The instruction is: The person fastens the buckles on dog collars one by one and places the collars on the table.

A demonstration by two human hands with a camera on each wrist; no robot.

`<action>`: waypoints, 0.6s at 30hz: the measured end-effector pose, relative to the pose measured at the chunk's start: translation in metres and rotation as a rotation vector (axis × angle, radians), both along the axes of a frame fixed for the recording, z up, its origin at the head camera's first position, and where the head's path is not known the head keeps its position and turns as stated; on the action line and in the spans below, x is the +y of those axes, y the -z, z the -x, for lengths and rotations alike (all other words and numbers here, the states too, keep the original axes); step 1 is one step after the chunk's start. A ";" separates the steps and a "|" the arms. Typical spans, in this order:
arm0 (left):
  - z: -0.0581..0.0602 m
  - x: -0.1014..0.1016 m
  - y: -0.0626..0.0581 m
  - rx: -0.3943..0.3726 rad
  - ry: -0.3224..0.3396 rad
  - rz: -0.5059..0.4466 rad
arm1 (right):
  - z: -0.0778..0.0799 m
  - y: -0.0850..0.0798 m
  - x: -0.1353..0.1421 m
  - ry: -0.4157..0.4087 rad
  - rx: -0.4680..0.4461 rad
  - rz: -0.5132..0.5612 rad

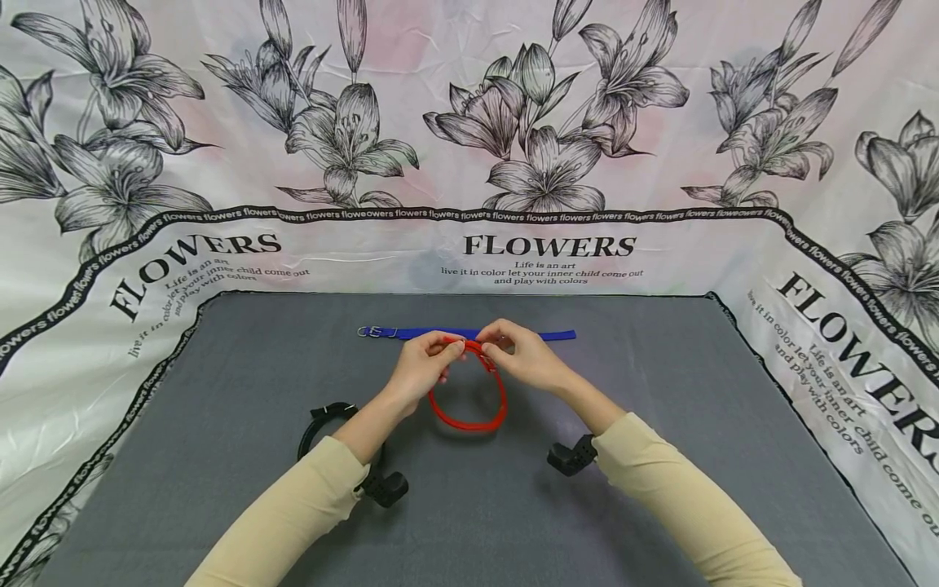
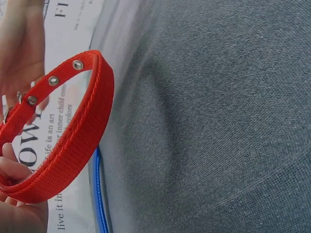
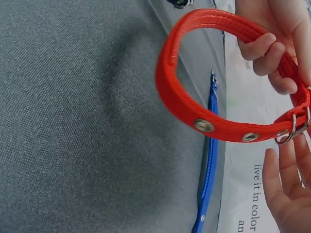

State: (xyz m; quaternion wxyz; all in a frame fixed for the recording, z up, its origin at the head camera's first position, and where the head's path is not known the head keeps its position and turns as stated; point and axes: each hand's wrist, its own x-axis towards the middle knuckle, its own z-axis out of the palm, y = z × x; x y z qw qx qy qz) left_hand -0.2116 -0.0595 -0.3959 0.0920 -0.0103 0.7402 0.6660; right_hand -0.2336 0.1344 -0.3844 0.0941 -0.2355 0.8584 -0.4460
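Observation:
A red collar (image 1: 469, 425), closed into a loop, hangs between both hands above the grey surface. Its metal eyelets show in both wrist views. My left hand (image 1: 421, 363) grips the band, fingers curled round it, as the left hand (image 3: 272, 53) in the right wrist view shows. At the metal buckle (image 3: 302, 127) and D-ring, my right hand (image 1: 530, 355) pinches the strap between thumb and index finger. The right hand's other fingers (image 3: 287, 160) extend below the buckle. The right thumb is out of sight in the right wrist view.
Behind the hands a blue collar (image 1: 559, 335) lies stretched out flat. A black collar (image 1: 333, 409), looped, rests at the left, partly hidden by the left forearm. Flower-printed cloth (image 1: 543, 269) rises behind the grey surface (image 1: 469, 522).

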 end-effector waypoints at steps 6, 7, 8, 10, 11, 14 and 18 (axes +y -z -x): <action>0.002 -0.003 -0.001 0.007 -0.032 -0.062 | 0.000 0.005 0.006 -0.005 -0.123 0.009; 0.002 -0.004 -0.001 0.008 -0.036 -0.071 | 0.000 0.006 0.006 -0.008 -0.139 0.003; 0.002 -0.004 -0.001 0.007 -0.041 -0.078 | 0.000 0.006 0.007 -0.010 -0.150 -0.007; 0.003 -0.005 0.000 0.007 -0.053 -0.096 | 0.000 0.007 0.008 -0.016 -0.165 -0.024; 0.003 -0.005 0.000 0.007 -0.058 -0.103 | -0.001 0.008 0.008 -0.017 -0.173 -0.028; 0.004 -0.006 -0.001 0.005 -0.069 -0.117 | 0.000 0.009 0.008 -0.027 -0.177 -0.031; 0.003 -0.007 -0.002 -0.008 -0.068 -0.126 | 0.000 0.011 0.007 -0.026 -0.164 -0.025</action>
